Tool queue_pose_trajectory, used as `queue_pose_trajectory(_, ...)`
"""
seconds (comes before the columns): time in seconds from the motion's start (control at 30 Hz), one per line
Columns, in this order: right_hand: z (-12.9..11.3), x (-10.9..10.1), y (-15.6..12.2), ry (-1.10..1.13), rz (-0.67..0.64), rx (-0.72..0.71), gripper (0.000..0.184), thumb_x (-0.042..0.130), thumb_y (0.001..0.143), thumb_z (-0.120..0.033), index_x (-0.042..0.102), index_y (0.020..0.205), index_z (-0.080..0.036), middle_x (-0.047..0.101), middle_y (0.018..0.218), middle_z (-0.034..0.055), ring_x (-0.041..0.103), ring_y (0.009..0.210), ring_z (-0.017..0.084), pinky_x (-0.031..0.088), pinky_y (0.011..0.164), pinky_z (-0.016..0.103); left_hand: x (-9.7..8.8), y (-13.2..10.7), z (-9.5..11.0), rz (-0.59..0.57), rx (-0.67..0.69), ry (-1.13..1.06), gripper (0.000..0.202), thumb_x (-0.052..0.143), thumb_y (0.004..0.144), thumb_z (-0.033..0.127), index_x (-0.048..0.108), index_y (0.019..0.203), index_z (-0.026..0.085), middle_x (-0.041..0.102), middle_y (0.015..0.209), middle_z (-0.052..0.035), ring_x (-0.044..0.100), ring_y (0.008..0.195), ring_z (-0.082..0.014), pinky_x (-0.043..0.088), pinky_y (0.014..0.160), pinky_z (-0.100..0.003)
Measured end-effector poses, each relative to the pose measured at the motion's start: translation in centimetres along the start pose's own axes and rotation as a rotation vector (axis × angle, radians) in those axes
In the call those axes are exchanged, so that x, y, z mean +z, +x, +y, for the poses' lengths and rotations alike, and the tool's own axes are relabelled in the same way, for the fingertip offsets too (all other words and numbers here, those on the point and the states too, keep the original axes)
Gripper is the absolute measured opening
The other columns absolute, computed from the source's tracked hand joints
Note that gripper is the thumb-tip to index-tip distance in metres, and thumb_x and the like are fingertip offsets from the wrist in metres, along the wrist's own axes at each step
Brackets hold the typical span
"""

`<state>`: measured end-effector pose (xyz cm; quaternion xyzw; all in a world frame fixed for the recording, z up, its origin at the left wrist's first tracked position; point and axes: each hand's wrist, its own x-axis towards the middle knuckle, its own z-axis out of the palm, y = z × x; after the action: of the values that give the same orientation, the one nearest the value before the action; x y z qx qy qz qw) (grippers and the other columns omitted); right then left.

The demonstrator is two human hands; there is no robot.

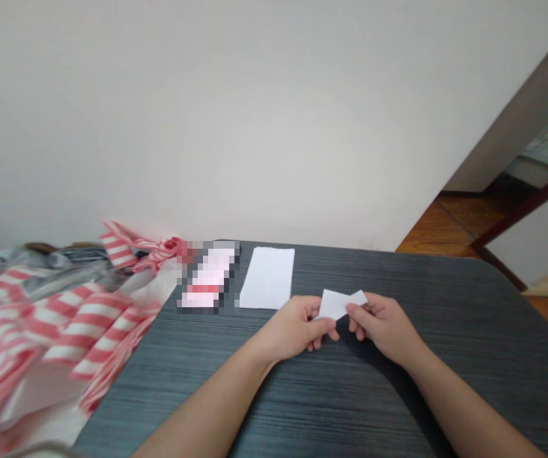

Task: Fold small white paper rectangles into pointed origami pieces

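While pinched at both ends, paper piece (338,303): small, white, folded into an angular shape with a notch along the top edge; held between the two hands near the middle of the table, just in front of a flat white sheet; contact with the surface beneath not discernible.
Left hand (297,327): closes on the left end of the paper piece, thumb on top, fingers (324,332) curled narrow underneath; forearm reaching in from lower centre.
Right hand (381,324): closes on the right end, thumb and forefinger pressed tight together, remaining fingers (368,331) tucked in; forearm coming in from the lower right.
Risk: probably a crooked crease or a small tear, from uneven pulling or twisting between the two grips on such a small piece; possibly a slip out of the fingertips, from so little paper under each pinch.
Table (302,401): dark grey top with fine streaks like wood grain, matt, rounded at the far right corner.
White sheet (268,278): long rectangle lying flat toward the far edge, apart from both hands.
Blurred patch (208,280): pink and white item just left of the white sheet, pixelated, not identifiable.
Striped fabric (64,331): red-and-white cloth heaped at the left, draping over the table's left edge; greyish clothing behind it, out of focus.
Room: plain pale wall (255,127) close behind the table; at the right, orange-brown wooden floor (445,229), a dark door frame (526,207), and a brighter space beyond.
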<state>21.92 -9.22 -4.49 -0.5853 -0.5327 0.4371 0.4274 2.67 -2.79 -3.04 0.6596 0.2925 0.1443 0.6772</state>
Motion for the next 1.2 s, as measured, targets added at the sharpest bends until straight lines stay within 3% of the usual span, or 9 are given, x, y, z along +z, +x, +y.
queue_pose_trajectory(0.23, -0.1, 0.5, -0.1, 0.115, -0.065, 0.129, 0.031, 0.061, 0.085, -0.038, 0.059, 0.064, -0.016, 0.055, 0.047, -0.0036, 0.044, 0.036, 0.006, 0.029, 0.038, 0.018, 0.0, 0.0, 0.1, 0.033, 0.002, 0.005, 0.016, 0.055, 0.082, 0.025, 0.065, 0.083, 0.013, 0.062, 0.07, -0.0001, 0.044, 0.047, -0.0057, 0.032, 0.042, -0.017)
queue_pose_trajectory(0.37, -0.2, 0.3, -0.1, 0.024, -0.065, 0.1, 0.032, 0.06, 0.087, -0.037, 0.062, 0.063, -0.015, 0.058, 0.049, -0.0016, 0.05, 0.041, 0.008, 0.035, 0.043, 0.019, 0.0, 0.0, 0.4, 0.02, -0.009, 0.002, 0.017, 0.056, 0.082, 0.027, 0.065, 0.081, 0.013, 0.058, 0.062, 0.0021, 0.044, 0.046, -0.0065, 0.032, 0.042, -0.018)
queue_pose_trajectory(0.57, 0.3, -0.1, 0.0, -0.011, 0.036, 0.029, 0.034, 0.059, 0.087, -0.039, 0.061, 0.062, -0.017, 0.06, 0.051, -0.0007, 0.053, 0.043, 0.01, 0.04, 0.047, 0.021, -0.1, -0.2, 0.3, 0.027, -0.057, 0.032, 0.025, 0.053, 0.086, 0.035, 0.066, 0.078, 0.014, 0.05, 0.049, 0.0045, 0.041, 0.042, -0.0074, 0.03, 0.042, -0.019)
queue_pose_trajectory(0.87, 0.1, -0.1, 0.0, -0.046, 0.076, 0.014, 0.037, 0.059, 0.086, -0.044, 0.061, 0.06, -0.017, 0.061, 0.049, -0.0007, 0.054, 0.043, 0.011, 0.041, 0.048, 0.023, 0.1, -0.1, 0.4, 0.046, -0.064, 0.014, 0.025, 0.053, 0.086, 0.034, 0.063, 0.076, 0.014, 0.05, 0.046, 0.005, 0.042, 0.042, -0.0077, 0.03, 0.043, -0.018)
queue_pose_trajectory(1.03, 0.4, -0.5, 0.1, -0.074, 0.113, 0.018, 0.04, 0.058, 0.087, -0.047, 0.062, 0.061, -0.017, 0.06, 0.048, 0.0003, 0.054, 0.044, 0.012, 0.042, 0.049, 0.024, 0.1, 0.0, -0.1, 0.062, -0.074, -0.013, 0.027, 0.052, 0.087, 0.039, 0.061, 0.08, 0.014, 0.062, 0.06, 0.001, 0.043, 0.042, -0.0069, 0.031, 0.042, -0.018)
queue_pose_trajectory(1.2, 0.3, -0.4, 0.0, -0.077, 0.105, 0.016, 0.04, 0.058, 0.087, -0.048, 0.062, 0.061, -0.018, 0.06, 0.048, 0.0006, 0.054, 0.044, 0.013, 0.042, 0.049, 0.024, 0.0, 0.1, -0.7, 0.074, -0.049, -0.004, 0.027, 0.051, 0.087, 0.039, 0.061, 0.078, 0.015, 0.059, 0.056, 0.0014, 0.042, 0.042, -0.0071, 0.03, 0.042, -0.019)
